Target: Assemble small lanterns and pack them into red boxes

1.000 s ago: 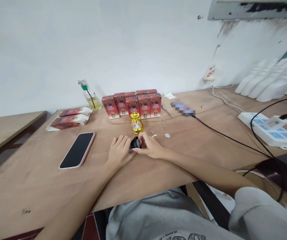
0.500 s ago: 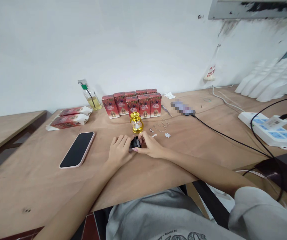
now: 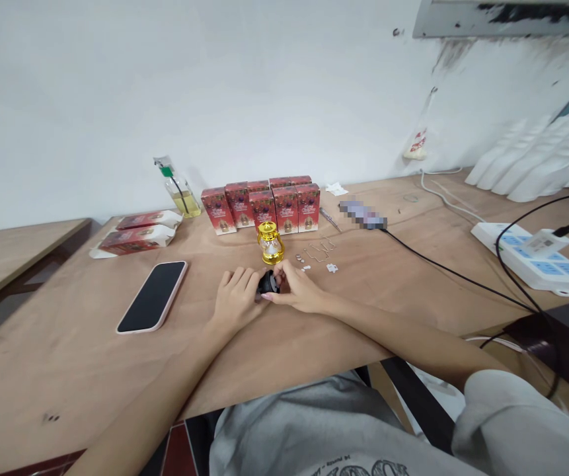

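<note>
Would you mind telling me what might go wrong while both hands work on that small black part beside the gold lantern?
The tiny loose parts lie right by the right hand; a small sweep could scatter them. The gold lantern stands just behind the small black part and might be knocked over. The part, pinched between both hands with the left hand steadying it, could slip from the fingers.

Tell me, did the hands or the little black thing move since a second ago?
Nothing visibly changed. The left hand and right hand keep pinching the small black part on the table, just in front of the gold lantern.
</note>
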`<state>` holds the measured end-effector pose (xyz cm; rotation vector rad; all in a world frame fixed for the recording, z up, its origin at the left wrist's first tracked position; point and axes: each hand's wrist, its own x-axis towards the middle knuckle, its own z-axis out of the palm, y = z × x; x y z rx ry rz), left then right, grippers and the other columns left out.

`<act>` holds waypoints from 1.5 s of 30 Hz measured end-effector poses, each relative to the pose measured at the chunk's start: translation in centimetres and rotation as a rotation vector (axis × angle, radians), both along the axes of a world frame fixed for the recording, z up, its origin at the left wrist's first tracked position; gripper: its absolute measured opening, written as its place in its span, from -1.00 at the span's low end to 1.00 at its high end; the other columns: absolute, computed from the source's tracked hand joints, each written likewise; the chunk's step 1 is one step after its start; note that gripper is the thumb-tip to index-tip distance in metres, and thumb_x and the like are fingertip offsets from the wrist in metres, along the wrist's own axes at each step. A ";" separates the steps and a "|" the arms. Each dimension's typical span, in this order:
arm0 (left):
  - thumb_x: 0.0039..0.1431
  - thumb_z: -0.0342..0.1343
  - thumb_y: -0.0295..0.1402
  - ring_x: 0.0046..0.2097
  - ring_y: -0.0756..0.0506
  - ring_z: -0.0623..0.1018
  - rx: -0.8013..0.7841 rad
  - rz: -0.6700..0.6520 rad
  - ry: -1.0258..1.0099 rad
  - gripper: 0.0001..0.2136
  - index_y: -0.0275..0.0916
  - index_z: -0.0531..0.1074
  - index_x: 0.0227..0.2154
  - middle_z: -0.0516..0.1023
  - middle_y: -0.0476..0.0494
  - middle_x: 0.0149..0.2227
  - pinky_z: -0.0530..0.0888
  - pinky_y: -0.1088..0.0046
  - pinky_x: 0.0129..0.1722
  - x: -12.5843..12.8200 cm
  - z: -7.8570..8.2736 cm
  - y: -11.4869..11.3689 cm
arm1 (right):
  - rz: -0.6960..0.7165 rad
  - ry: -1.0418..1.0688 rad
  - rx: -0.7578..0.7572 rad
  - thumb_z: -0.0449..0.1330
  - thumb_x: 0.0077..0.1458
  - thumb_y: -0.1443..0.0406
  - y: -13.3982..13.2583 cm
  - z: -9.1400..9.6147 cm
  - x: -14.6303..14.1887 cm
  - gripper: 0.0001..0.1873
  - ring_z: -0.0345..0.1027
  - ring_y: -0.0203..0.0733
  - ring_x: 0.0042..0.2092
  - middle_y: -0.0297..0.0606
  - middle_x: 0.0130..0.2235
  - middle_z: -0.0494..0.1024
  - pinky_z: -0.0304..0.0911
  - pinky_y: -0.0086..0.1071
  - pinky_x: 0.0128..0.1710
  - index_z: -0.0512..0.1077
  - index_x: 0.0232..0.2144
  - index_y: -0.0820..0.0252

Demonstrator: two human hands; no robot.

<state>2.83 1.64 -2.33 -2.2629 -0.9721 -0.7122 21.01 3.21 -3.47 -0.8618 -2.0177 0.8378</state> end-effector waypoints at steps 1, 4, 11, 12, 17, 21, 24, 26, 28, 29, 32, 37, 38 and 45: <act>0.19 -0.04 -0.29 -0.33 -0.17 0.39 0.000 0.000 -0.001 -0.75 -0.35 0.40 -0.19 0.48 -0.20 -0.41 0.18 0.32 -0.38 0.0 0.0 0.0 | 0.000 -0.001 -0.003 0.23 -0.04 0.07 0.0 0.0 0.0 -0.57 0.18 -0.29 -0.37 -0.42 -0.39 0.25 0.16 -0.37 -0.33 0.08 -0.33 0.11; 0.19 -0.05 -0.28 -0.32 -0.18 0.40 -0.019 0.014 0.002 -0.74 -0.34 0.40 -0.18 0.47 -0.21 -0.41 0.19 0.31 -0.38 0.0 -0.1 0.0 | -0.005 -0.009 -0.007 0.24 -0.05 0.07 0.0 0.0 0.0 -0.57 0.18 -0.29 -0.38 -0.42 -0.39 0.26 0.16 -0.37 -0.34 0.08 -0.33 0.11; 0.17 -0.06 -0.31 -0.32 -0.17 0.41 -0.036 0.033 0.009 -0.75 -0.32 0.40 -0.17 0.47 -0.21 -0.41 0.19 0.32 -0.37 -0.1 -0.2 0.0 | 0.005 0.008 -0.018 0.24 -0.05 0.09 0.0 -0.2 0.0 -0.58 0.16 -0.32 -0.40 -0.43 -0.41 0.24 0.16 -0.41 -0.39 0.10 -0.32 0.11; 0.17 -0.06 -0.32 -0.32 -0.17 0.40 -0.031 0.029 0.012 -0.75 -0.32 0.40 -0.18 0.47 -0.21 -0.40 0.19 0.32 -0.37 -0.1 -0.1 0.0 | 0.008 0.009 -0.024 0.24 -0.05 0.10 0.0 -0.2 -0.1 -0.59 0.16 -0.32 -0.41 -0.43 -0.41 0.24 0.16 -0.41 -0.40 0.10 -0.32 0.11; 0.16 -0.04 -0.33 -0.32 -0.17 0.40 -0.019 0.013 0.015 -0.76 -0.33 0.40 -0.19 0.48 -0.21 -0.40 0.19 0.31 -0.37 -0.1 -0.1 0.0 | 0.020 0.010 -0.027 0.24 -0.05 0.09 0.1 -0.2 0.0 -0.58 0.13 -0.33 -0.42 -0.45 -0.42 0.21 0.13 -0.43 -0.43 0.08 -0.32 0.11; 0.15 -0.03 -0.33 -0.33 -0.17 0.40 0.003 0.004 0.022 -0.77 -0.34 0.39 -0.20 0.48 -0.20 -0.41 0.18 0.32 -0.38 -0.1 -0.1 0.0 | 0.030 -0.004 -0.023 0.24 -0.05 0.07 0.2 -0.2 0.0 -0.56 0.09 -0.34 -0.44 -0.47 -0.44 0.17 0.10 -0.43 -0.43 0.06 -0.33 0.10; 0.17 -0.04 -0.31 -0.34 -0.17 0.40 0.007 0.004 0.014 -0.77 -0.33 0.40 -0.20 0.48 -0.20 -0.41 0.18 0.32 -0.38 0.0 -0.1 0.0 | 0.041 -0.013 -0.031 0.24 -0.05 0.06 0.3 -0.2 0.1 -0.55 0.08 -0.34 -0.45 -0.48 -0.45 0.16 0.08 -0.43 -0.43 0.05 -0.34 0.10; 0.18 -0.04 -0.30 -0.33 -0.16 0.40 0.005 0.000 0.009 -0.77 -0.33 0.39 -0.20 0.49 -0.20 -0.40 0.18 0.33 -0.38 0.0 0.0 0.0 | 0.044 -0.014 -0.029 0.23 -0.05 0.06 0.3 -0.2 0.1 -0.55 0.07 -0.34 -0.44 -0.48 -0.45 0.15 0.08 -0.43 -0.43 0.05 -0.34 0.10; 0.17 -0.03 -0.31 -0.33 -0.16 0.40 0.003 -0.009 0.011 -0.77 -0.34 0.39 -0.20 0.49 -0.19 -0.39 0.18 0.33 -0.38 0.1 0.0 0.0 | 0.042 -0.015 -0.023 0.23 -0.05 0.06 0.3 -0.3 0.1 -0.56 0.07 -0.34 -0.44 -0.47 -0.44 0.15 0.07 -0.43 -0.43 0.05 -0.34 0.10; 0.17 -0.03 -0.32 -0.33 -0.16 0.40 0.006 -0.012 0.013 -0.77 -0.35 0.39 -0.20 0.49 -0.19 -0.39 0.18 0.33 -0.38 0.1 0.0 0.0 | 0.041 -0.016 -0.022 0.23 -0.05 0.07 0.3 -0.2 0.1 -0.56 0.07 -0.34 -0.44 -0.47 -0.44 0.16 0.07 -0.43 -0.43 0.05 -0.34 0.10; 0.17 -0.03 -0.31 -0.34 -0.15 0.39 0.018 -0.011 0.018 -0.77 -0.36 0.39 -0.21 0.48 -0.19 -0.41 0.18 0.33 -0.38 0.1 0.0 0.0 | 0.042 -0.016 -0.023 0.24 -0.06 0.07 0.4 -0.2 0.1 -0.56 0.06 -0.34 -0.45 -0.48 -0.46 0.15 0.06 -0.43 -0.44 0.06 -0.35 0.10; 0.17 -0.02 -0.28 -0.33 -0.16 0.40 0.010 -0.014 -0.002 -0.76 -0.34 0.38 -0.19 0.50 -0.19 -0.39 0.19 0.33 -0.37 0.1 0.0 0.1 | 0.067 0.027 0.037 0.22 -0.01 0.07 0.2 -0.2 0.0 -0.63 0.08 -0.33 -0.43 -0.45 -0.45 0.18 0.09 -0.42 -0.40 0.12 -0.41 0.12; 0.17 -0.02 -0.28 -0.33 -0.16 0.40 0.014 -0.010 -0.009 -0.76 -0.34 0.38 -0.21 0.49 -0.19 -0.39 0.19 0.33 -0.38 0.1 0.0 0.1 | 0.063 0.041 0.051 0.21 0.00 0.07 0.1 -0.2 0.0 -0.64 0.10 -0.32 -0.42 -0.44 -0.45 0.19 0.11 -0.41 -0.39 0.12 -0.41 0.12; 0.18 -0.04 -0.25 -0.38 -0.16 0.39 0.013 -0.008 -0.089 -0.77 -0.31 0.37 -0.26 0.48 -0.17 -0.43 0.19 0.33 -0.40 0.0 -0.3 0.3 | -0.078 0.139 0.210 0.29 -0.06 0.07 -0.2 -0.6 -0.4 -0.56 0.25 -0.26 -0.32 -0.31 -0.29 0.33 0.27 -0.35 -0.31 0.22 -0.24 0.14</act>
